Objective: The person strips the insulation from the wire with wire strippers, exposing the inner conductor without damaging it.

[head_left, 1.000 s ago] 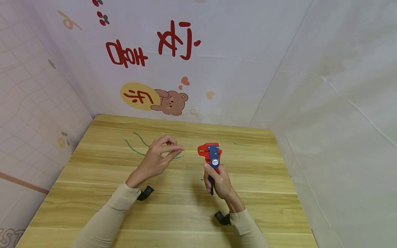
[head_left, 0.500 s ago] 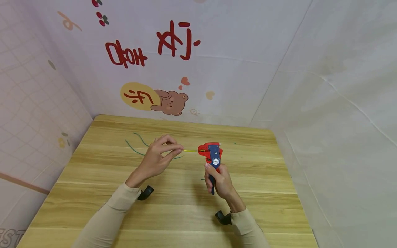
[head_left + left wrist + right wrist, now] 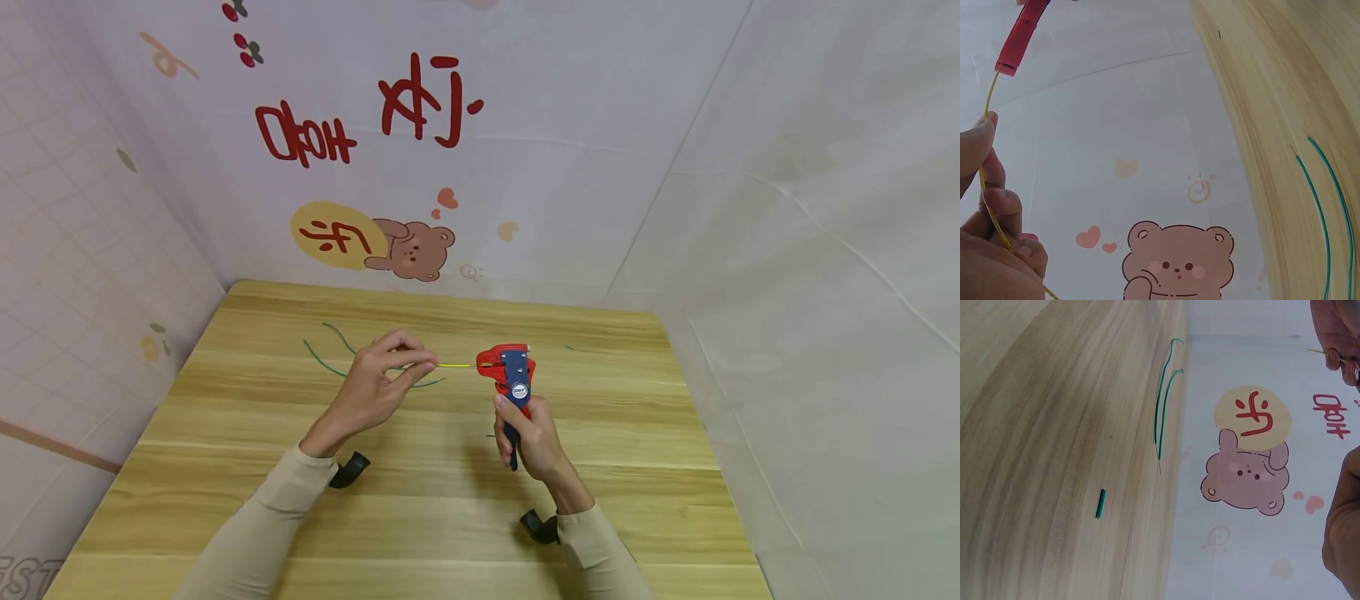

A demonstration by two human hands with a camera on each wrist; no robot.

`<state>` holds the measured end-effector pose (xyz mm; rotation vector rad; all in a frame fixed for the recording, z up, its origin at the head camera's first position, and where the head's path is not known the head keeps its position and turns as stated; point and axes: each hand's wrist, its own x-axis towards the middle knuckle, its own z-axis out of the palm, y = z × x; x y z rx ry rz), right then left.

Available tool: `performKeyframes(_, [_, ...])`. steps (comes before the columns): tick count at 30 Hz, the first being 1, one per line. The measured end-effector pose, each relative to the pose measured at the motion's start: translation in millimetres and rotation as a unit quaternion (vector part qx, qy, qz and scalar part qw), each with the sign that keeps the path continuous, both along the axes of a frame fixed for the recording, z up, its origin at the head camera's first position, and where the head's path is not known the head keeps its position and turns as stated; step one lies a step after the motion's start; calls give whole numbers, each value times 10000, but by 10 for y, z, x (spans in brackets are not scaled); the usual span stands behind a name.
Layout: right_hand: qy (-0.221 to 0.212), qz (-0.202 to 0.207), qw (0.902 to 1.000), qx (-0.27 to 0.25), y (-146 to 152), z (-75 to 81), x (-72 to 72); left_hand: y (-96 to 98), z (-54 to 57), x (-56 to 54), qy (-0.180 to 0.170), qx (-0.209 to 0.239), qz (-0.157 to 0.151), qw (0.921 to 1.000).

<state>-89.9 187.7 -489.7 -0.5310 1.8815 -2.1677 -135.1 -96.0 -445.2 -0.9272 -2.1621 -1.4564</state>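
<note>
Between thumb and fingertips, my left hand pinches a thin yellow wire above the table. The wire's tail runs back under the curled fingers in the left wrist view. My right hand grips the handles of a red and blue wire stripper, held upright with its nose toward the left hand. The yellow wire meets the stripper's red nose. In the head view a thin bare stretch shows between the yellow covering and the nose. The right wrist view shows only part of the right hand.
Two green wires with bared ends lie on the wooden table, partly behind the left hand. Short green offcuts lie at the back right and near the right hand. A printed cloth wall rises behind the table.
My left hand has shifted slightly left with the yellow wire. The yellow covering now ends a little short of the stripper's nose. The right hand and stripper have barely moved.
</note>
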Motion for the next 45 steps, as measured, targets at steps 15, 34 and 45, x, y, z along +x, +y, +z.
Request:
performKeyframes(15, [-108,-38,9999,81,3,5,3,-37,-32,-7,-142,38,-39,9999])
performKeyframes(34, [-132,-60,9998,143,29,-7,7,-79,-30,8,-267,-47,-31,9996])
performKeyframes(45, [-260,-765,9955,-497,593,22,-65,-554,-89,44,-473,-99,594,9971])
